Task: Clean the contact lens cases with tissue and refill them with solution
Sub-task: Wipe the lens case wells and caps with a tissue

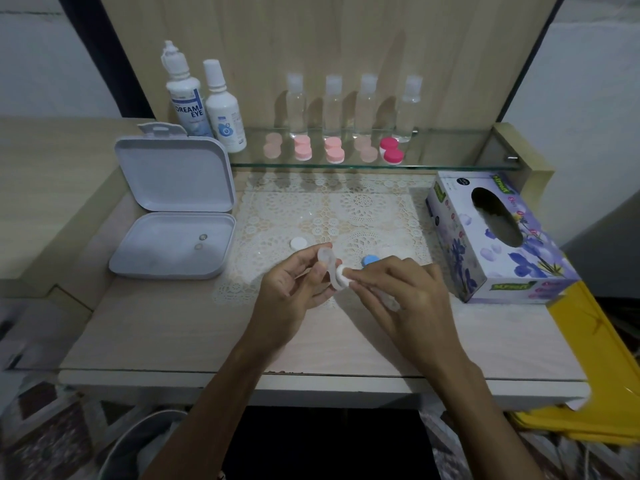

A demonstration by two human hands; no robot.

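Wiping a clear contact lens case above the desk point(145, 341), caps off.

Largest first: the open storage box point(173, 220) lies at left and the tissue box point(491, 237) at right. Between them, the left hand point(291, 292) curls round the contact lens case point(330, 268), held just over the lace mat, while the right hand point(398, 292) pinches a wad of tissue point(343, 273) into one well. The loose white cap point(298, 243) and blue cap point(370, 260) lie nearby; a careless wrist could likely knock them off.
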